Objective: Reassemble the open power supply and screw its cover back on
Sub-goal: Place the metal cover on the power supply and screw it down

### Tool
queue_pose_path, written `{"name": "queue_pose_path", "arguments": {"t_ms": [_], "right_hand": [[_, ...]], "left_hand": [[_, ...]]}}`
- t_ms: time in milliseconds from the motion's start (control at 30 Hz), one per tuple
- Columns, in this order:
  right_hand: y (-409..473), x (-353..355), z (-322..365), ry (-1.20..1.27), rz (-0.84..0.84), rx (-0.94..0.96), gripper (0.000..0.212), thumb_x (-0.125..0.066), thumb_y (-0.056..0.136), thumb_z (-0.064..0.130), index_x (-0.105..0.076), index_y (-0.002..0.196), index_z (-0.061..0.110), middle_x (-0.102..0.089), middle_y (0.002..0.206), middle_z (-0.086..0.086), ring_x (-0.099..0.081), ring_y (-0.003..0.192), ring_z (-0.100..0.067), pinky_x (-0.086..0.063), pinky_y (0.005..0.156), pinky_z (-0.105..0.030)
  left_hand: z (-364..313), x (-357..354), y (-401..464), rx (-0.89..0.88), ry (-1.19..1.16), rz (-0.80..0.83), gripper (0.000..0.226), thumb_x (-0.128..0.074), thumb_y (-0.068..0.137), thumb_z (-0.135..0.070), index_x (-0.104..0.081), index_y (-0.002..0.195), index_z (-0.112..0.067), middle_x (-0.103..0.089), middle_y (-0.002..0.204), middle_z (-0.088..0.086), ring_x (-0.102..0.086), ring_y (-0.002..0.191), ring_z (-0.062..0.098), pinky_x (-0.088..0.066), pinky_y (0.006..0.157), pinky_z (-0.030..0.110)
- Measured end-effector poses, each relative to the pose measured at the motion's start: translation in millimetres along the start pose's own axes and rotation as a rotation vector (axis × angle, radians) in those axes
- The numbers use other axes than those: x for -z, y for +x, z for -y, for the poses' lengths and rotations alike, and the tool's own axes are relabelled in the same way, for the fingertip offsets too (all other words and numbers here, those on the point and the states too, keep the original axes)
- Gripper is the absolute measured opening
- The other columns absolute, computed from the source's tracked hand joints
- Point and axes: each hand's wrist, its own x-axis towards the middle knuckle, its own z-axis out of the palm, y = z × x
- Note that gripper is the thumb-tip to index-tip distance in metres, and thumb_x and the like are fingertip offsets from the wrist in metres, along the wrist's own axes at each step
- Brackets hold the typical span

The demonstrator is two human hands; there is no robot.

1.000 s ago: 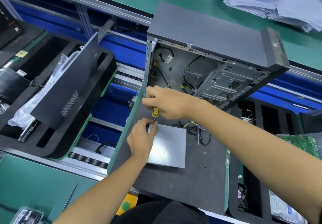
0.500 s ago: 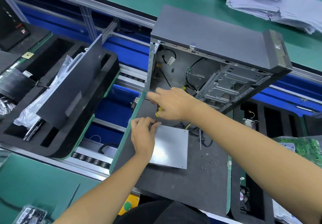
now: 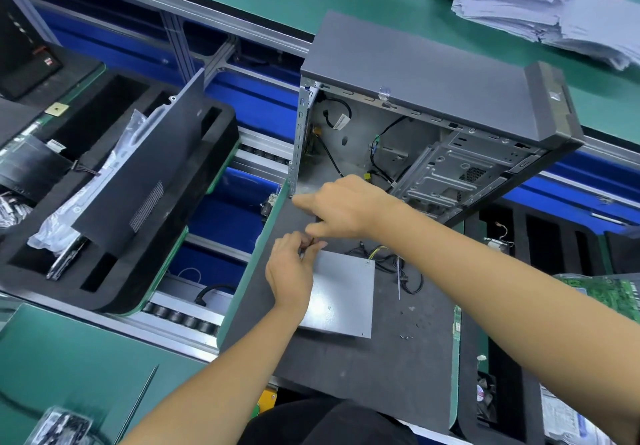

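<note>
The power supply [image 3: 341,294] is a flat silver metal box lying on the dark grey foam mat [image 3: 381,375], with its cables [image 3: 388,257] trailing from its far edge. My right hand [image 3: 343,207] grips a screwdriver over the box's far left corner; the handle is almost wholly hidden by the fingers. My left hand [image 3: 292,271] rests on the same corner and pinches at the screwdriver's tip [image 3: 311,240]. A few small loose screws [image 3: 406,336] lie on the mat to the right of the box.
An open computer case [image 3: 433,125] stands just behind my hands. A black foam tray [image 3: 114,292] on the left holds a black side panel [image 3: 145,174] and a plastic bag. Stacked papers [image 3: 540,4] lie at the far right. A green circuit board [image 3: 609,292] sits at the right edge.
My right hand has dropped lower and closed further over the screwdriver, so its yellow handle is now hidden. My left hand's fingers stay at the tip on the box's corner.
</note>
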Motion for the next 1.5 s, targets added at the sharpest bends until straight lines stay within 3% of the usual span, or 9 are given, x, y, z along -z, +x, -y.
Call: {"name": "queue_pose_path", "arguments": {"t_ms": [100, 333, 467, 667, 767, 900, 1133, 1367, 1500], "right_hand": [[-4, 6, -6, 0.052, 0.042, 0.126, 0.035, -0.061, 0.081, 0.035, -0.035, 0.104, 0.028, -0.044, 0.088, 0.008, -0.042, 0.055, -0.018, -0.020, 0.047, -0.030], [-7, 21, -16, -0.021, 0.005, 0.260, 0.042, -0.054, 0.074, -0.006, -0.035, 0.091, 0.027, -0.030, 0.088, 0.010, -0.026, 0.052, -0.007, -0.012, 0.046, -0.028], [-3, 23, -20, -0.026, 0.018, 0.187, 0.016, -0.064, 0.081, 0.021, -0.049, 0.084, 0.022, -0.043, 0.070, 0.010, -0.038, 0.054, -0.020, -0.015, 0.047, -0.025], [0, 14, -12, -0.141, 0.007, 0.044, 0.031, -0.048, 0.090, 0.045, -0.048, 0.080, 0.016, -0.037, 0.058, -0.002, -0.041, 0.051, -0.029, -0.017, 0.047, -0.030], [-4, 16, -16, 0.010, 0.028, 0.122, 0.029, -0.059, 0.081, 0.040, -0.042, 0.101, 0.026, -0.050, 0.081, 0.007, -0.047, 0.060, -0.022, -0.019, 0.047, -0.028], [-8, 28, -20, -0.101, 0.013, 0.262, 0.041, -0.062, 0.068, 0.008, -0.032, 0.089, 0.027, -0.030, 0.081, 0.009, -0.023, 0.048, -0.004, -0.012, 0.046, -0.026], [3, 25, -9, -0.268, 0.041, 0.028, 0.033, -0.043, 0.093, 0.043, -0.048, 0.078, 0.014, -0.039, 0.058, -0.003, -0.028, 0.047, -0.019, -0.015, 0.048, -0.030], [-3, 34, -15, -0.202, 0.026, 0.246, 0.026, -0.055, 0.088, 0.019, -0.031, 0.096, 0.026, -0.049, 0.079, 0.003, -0.036, 0.055, -0.025, -0.014, 0.047, -0.028], [0, 29, -10, -0.294, 0.013, 0.089, 0.030, -0.047, 0.093, 0.040, -0.039, 0.076, 0.016, -0.048, 0.063, -0.007, -0.032, 0.047, -0.024, -0.014, 0.047, -0.030]], "left_hand": [[3, 0, -2, -0.027, -0.033, -0.006, 0.018, -0.074, 0.088, -0.037, -0.061, 0.078, -0.028, -0.061, 0.076, -0.013, -0.056, 0.069, 0.009, -0.043, 0.056, 0.034], [5, -1, -3, -0.070, -0.035, -0.026, 0.015, -0.077, 0.090, -0.027, -0.064, 0.084, -0.030, -0.069, 0.084, -0.015, -0.062, 0.071, 0.007, -0.052, 0.059, 0.041], [5, -2, -3, -0.047, -0.049, 0.006, 0.017, -0.077, 0.090, -0.034, -0.060, 0.091, -0.032, -0.065, 0.084, -0.015, -0.062, 0.078, 0.006, -0.052, 0.064, 0.036], [6, -2, -5, -0.062, -0.008, -0.005, 0.024, -0.072, 0.092, -0.033, -0.053, 0.080, -0.025, -0.068, 0.076, -0.011, -0.058, 0.067, 0.012, -0.049, 0.056, 0.039], [7, -3, -5, -0.049, -0.018, 0.011, 0.022, -0.072, 0.094, -0.028, -0.057, 0.081, -0.020, -0.070, 0.078, -0.014, -0.060, 0.068, 0.010, -0.052, 0.059, 0.043], [7, -3, -5, -0.039, -0.006, 0.004, 0.023, -0.073, 0.094, -0.029, -0.055, 0.081, -0.021, -0.070, 0.078, -0.013, -0.062, 0.068, 0.012, -0.052, 0.060, 0.044], [6, -1, -5, 0.054, -0.101, 0.018, 0.024, -0.076, 0.090, -0.040, -0.057, 0.084, -0.026, -0.068, 0.079, -0.013, -0.064, 0.074, 0.012, -0.054, 0.064, 0.042], [2, 0, -5, 0.096, -0.089, 0.028, 0.029, -0.077, 0.091, -0.034, -0.055, 0.078, -0.020, -0.065, 0.071, -0.010, -0.061, 0.068, 0.021, -0.053, 0.062, 0.047], [3, 0, -6, 0.098, -0.114, 0.038, 0.024, -0.077, 0.091, -0.035, -0.059, 0.079, -0.025, -0.067, 0.073, -0.012, -0.064, 0.070, 0.016, -0.054, 0.064, 0.047]]}}
